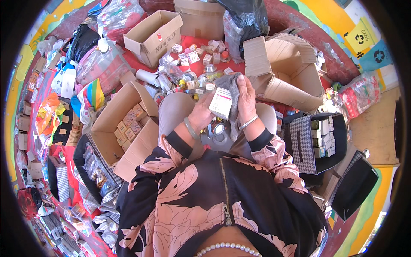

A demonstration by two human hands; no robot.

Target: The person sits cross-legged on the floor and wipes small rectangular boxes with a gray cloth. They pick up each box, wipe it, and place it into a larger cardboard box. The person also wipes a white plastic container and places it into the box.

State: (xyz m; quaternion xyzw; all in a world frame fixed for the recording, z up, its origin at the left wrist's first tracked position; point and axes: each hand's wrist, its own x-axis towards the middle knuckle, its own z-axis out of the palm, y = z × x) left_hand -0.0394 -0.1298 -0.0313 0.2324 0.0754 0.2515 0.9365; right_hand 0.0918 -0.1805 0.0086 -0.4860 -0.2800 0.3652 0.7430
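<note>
In front of my lap, my left hand [201, 115] grips a small white carton [221, 103] with a pinkish-red stripe and fine print. The carton is tilted, one broad face turned up toward me. On its right, my right hand [246, 101] holds a crumpled grey cloth [233, 85], its thumb lying along the cloth's edge. Cloth and carton are close together behind and beside each other; I cannot tell whether they touch. Below the hands, between my knees, sit round glass or metal pieces [219, 129], partly covered by the hands.
Small boxes and jars [193, 57] lie scattered on red cloth ahead. An open carton [124, 107] with several small boxes stands left, an empty-looking carton [295, 68] far right. A checked bin [302, 137] holds upright boxes. A black bag [246, 19] stands at the back.
</note>
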